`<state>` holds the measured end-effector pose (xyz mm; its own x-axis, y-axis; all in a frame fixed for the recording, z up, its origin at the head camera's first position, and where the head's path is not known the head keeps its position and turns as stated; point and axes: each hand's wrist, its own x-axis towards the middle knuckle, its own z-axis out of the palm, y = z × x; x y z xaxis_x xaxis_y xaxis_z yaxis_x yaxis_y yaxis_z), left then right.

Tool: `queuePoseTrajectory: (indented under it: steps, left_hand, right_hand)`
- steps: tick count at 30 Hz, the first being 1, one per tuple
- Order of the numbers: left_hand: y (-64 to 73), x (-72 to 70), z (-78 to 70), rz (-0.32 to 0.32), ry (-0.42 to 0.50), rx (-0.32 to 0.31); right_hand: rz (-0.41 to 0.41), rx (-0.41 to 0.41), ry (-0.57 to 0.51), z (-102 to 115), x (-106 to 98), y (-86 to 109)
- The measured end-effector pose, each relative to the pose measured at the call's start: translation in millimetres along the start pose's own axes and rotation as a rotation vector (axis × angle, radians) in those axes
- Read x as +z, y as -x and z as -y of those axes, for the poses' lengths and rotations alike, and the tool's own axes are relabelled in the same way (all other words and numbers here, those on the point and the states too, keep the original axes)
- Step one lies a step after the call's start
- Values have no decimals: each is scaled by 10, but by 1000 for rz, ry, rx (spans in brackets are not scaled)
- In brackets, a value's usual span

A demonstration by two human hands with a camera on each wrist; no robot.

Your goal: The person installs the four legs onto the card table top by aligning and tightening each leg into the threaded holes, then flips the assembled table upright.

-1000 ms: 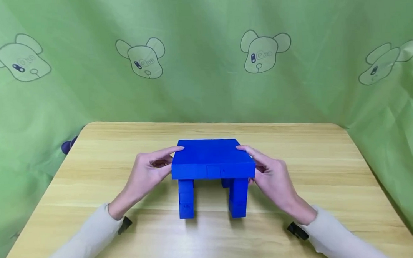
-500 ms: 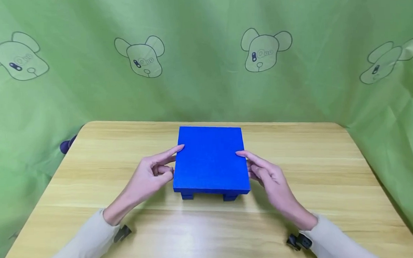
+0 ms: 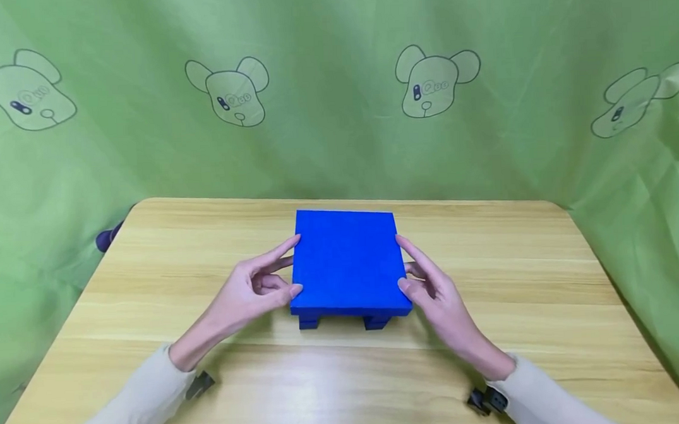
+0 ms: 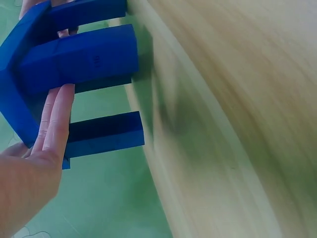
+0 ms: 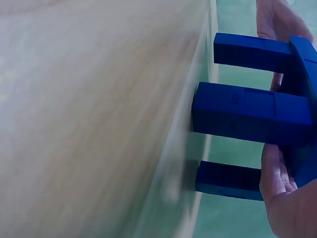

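A small blue block-built stool (image 3: pixel 347 259) with a square top and straight legs is held level between both hands, legs pointing down. My left hand (image 3: pixel 251 285) grips its left side, thumb and index fingertip at the edge of the top; in the left wrist view, fingers (image 4: pixel 59 116) reach under the top beside a leg (image 4: pixel 104 134). My right hand (image 3: pixel 439 290) grips the right side the same way, with fingers (image 5: pixel 272 168) under the top in the right wrist view. Whether the leg ends touch the tabletop, I cannot tell.
The stool is over the middle of a light wood table (image 3: pixel 178 295) with rounded far corners. A green curtain (image 3: pixel 337 155) with printed bear heads hangs behind and at both sides. A dark purple thing (image 3: pixel 106 240) shows past the table's left edge.
The stool's near legs were in full view; its top has since turned up toward the head camera. Both thumbs have come up onto the top's edges, and the right index finger has shifted outward.
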<state>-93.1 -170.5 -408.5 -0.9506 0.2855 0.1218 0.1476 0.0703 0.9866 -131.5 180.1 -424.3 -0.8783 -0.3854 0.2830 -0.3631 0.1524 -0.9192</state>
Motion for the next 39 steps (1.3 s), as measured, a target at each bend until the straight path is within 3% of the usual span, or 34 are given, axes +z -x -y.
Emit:
queuePoseTrajectory:
  steps: [13,16,19,24,29,34,39]
  left_hand:
    - [74,14,3,23,-17,-67]
    - [96,18,-18,32,-61,-69]
    - [139,9,-58,63,-238,-52]
    - [238,-60,-155,91,-711,-16]
    - [247,-194,-141,110,-1068,118]
    - [227,-337,-137,107,-1278,224]
    - [188,-400,-160,111,-1362,254]
  right_hand:
    - [23,21,-3,27,-4,17]
    - [29,18,1,47,7,11]
    - [53,32,38,70,0,5]
    - [136,43,220,114,-91,10]
    - [217,-63,439,102,-238,19]
    - [251,-183,624,45,-415,-18]
    - [263,-321,838,-27,-590,-67]
